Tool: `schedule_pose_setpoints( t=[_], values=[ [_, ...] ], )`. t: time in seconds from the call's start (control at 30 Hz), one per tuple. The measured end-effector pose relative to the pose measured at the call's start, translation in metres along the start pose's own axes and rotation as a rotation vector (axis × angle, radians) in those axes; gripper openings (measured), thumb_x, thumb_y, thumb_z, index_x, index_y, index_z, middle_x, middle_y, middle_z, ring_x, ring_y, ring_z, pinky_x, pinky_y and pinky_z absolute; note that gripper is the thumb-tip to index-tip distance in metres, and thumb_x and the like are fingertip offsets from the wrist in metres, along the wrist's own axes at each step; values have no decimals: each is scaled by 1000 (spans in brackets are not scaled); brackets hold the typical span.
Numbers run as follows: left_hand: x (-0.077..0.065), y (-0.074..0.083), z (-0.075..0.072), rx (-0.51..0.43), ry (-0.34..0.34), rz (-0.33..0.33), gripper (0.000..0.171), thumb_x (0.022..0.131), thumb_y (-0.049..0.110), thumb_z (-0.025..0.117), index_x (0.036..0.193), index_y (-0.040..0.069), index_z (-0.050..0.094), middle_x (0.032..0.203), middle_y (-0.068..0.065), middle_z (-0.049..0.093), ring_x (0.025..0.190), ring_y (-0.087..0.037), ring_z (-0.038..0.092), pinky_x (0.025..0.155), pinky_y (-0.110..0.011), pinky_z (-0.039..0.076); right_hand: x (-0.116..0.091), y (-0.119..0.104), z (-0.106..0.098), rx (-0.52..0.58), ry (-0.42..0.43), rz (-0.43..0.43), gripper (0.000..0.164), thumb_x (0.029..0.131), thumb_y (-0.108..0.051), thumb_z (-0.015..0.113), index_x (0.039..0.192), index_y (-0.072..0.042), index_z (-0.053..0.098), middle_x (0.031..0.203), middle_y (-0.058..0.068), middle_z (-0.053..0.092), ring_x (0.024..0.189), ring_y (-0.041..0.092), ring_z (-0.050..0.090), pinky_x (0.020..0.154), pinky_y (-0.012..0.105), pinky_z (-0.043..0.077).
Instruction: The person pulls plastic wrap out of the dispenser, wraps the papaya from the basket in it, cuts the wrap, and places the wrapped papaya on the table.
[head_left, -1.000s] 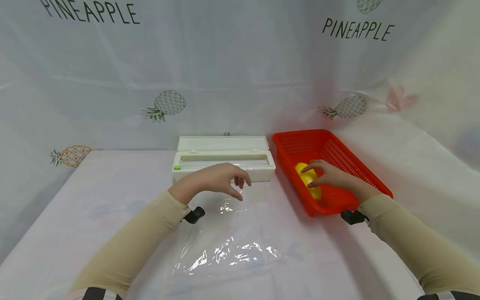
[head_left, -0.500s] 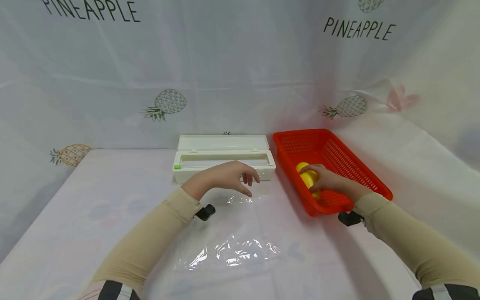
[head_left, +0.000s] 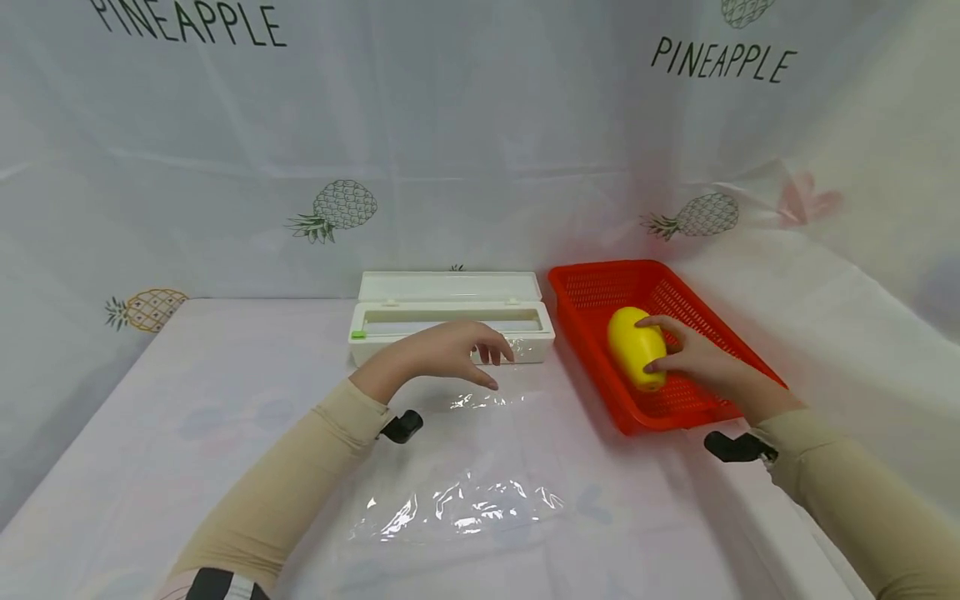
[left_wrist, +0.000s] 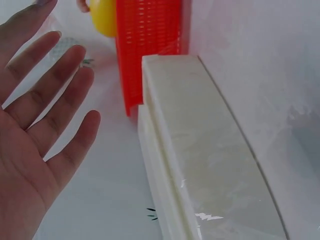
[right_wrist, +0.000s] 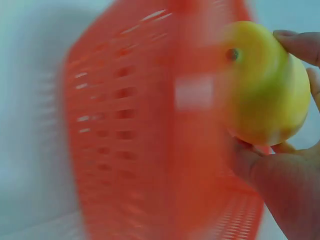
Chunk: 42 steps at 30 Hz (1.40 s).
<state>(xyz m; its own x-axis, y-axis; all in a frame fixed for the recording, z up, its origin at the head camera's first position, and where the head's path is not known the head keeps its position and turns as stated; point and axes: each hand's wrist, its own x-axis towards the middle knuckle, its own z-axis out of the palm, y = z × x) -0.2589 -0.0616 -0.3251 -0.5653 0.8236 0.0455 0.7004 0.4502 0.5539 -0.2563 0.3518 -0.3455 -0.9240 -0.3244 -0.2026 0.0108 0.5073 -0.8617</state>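
My right hand (head_left: 693, 358) grips a yellow mango (head_left: 636, 348) between thumb and fingers, over the red plastic basket (head_left: 708, 321). In the right wrist view the mango (right_wrist: 265, 95) shows its dark stem end and a greenish patch. My left hand (head_left: 442, 358), fingers spread and loosely bent with nothing in them, hovers in front of the white cling film dispenser (head_left: 450, 346). Its lid (head_left: 450, 286) stands raised at the back. A sheet of clear film (head_left: 465, 504) runs from the dispenser toward me over the table, partly behind the left hand.
The basket stands right of the dispenser, close to it, with high slotted walls. A white pineapple-print cloth covers the table (head_left: 225, 433) and hangs behind as a backdrop (head_left: 465, 125). A green slider (head_left: 357, 334) sits at the dispenser's left front.
My right hand has closed round the mango and lifted it up and to the right within the basket. The left hand has shifted slightly right, staying empty.
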Motion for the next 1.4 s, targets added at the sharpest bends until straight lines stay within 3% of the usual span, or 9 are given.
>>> schedule_pose_setpoints(
  t=[0.2, 0.27, 0.47, 0.63, 0.77, 0.93, 1.1, 1.2, 1.4],
  values=[
    [-4, 6, -10, -15, 59, 43, 38, 82, 23, 80, 117, 16, 67, 108, 9, 64, 95, -9, 58, 87, -27, 48, -18, -34, -6, -36, 62, -84, 64, 87, -9, 72, 140, -24, 39, 148, 10, 24, 119, 37, 41, 81, 31, 55],
    [-5, 7, -13, -26, 87, 53, 37, 82, 23, 80, 116, 16, 67, 107, 8, 63, 96, -10, 58, 90, -31, 48, -20, -45, 0, -21, 38, -133, 65, 86, -6, 72, 139, -24, 40, 147, 9, 27, 120, 34, 41, 82, 31, 55],
    [-8, 11, -18, -38, 160, 17, 43, 81, 23, 81, 120, 15, 66, 113, 5, 63, 101, -13, 56, 95, -38, 47, -14, -67, 36, 113, -184, -295, 70, 78, 6, 73, 135, -18, 41, 144, 10, 28, 121, 37, 41, 85, 44, 55],
    [-13, 13, -16, -36, 206, -4, 57, 79, 26, 84, 131, 18, 60, 127, 3, 56, 107, -14, 54, 93, -34, 49, -1, -78, 74, 172, -358, -386, 67, 77, 6, 72, 132, -15, 41, 143, 15, 29, 121, 42, 41, 86, 48, 54],
    [-20, 12, -12, -37, 256, 18, 69, 75, 26, 86, 136, 20, 55, 134, 6, 49, 117, -13, 49, 97, -33, 47, 8, -88, 98, 206, -479, -433, 67, 76, 5, 72, 132, -19, 42, 143, 16, 31, 124, 43, 38, 88, 50, 53],
    [-33, 9, -9, -77, 299, 79, 73, 74, 25, 87, 138, 19, 53, 136, 9, 50, 121, -10, 47, 98, -34, 47, 16, -99, 115, 233, -576, -474, 68, 77, 5, 70, 133, -21, 41, 142, 19, 31, 123, 42, 39, 89, 50, 52],
    [-47, 6, -2, -110, 366, 99, 69, 72, 19, 87, 134, 14, 58, 132, 2, 50, 117, -14, 50, 95, -30, 49, 20, -97, 125, 222, -546, -485, 74, 79, 2, 72, 141, -19, 38, 146, 17, 30, 126, 42, 42, 90, 51, 51],
    [-56, 6, 7, -123, 423, 55, 72, 69, 15, 89, 134, 13, 58, 131, -1, 46, 116, -18, 50, 93, -30, 51, 21, -93, 131, 224, -458, -469, 72, 80, 0, 72, 143, -14, 39, 147, 14, 34, 128, 40, 44, 90, 50, 51],
    [-71, 8, 28, -224, 562, -98, 74, 66, 8, 90, 133, 11, 59, 134, -6, 39, 119, -25, 48, 86, -33, 55, 22, -85, 146, 258, -259, -440, 49, 90, -3, 66, 136, -3, 49, 139, 13, 48, 121, 32, 54, 88, 42, 54]
  ],
)
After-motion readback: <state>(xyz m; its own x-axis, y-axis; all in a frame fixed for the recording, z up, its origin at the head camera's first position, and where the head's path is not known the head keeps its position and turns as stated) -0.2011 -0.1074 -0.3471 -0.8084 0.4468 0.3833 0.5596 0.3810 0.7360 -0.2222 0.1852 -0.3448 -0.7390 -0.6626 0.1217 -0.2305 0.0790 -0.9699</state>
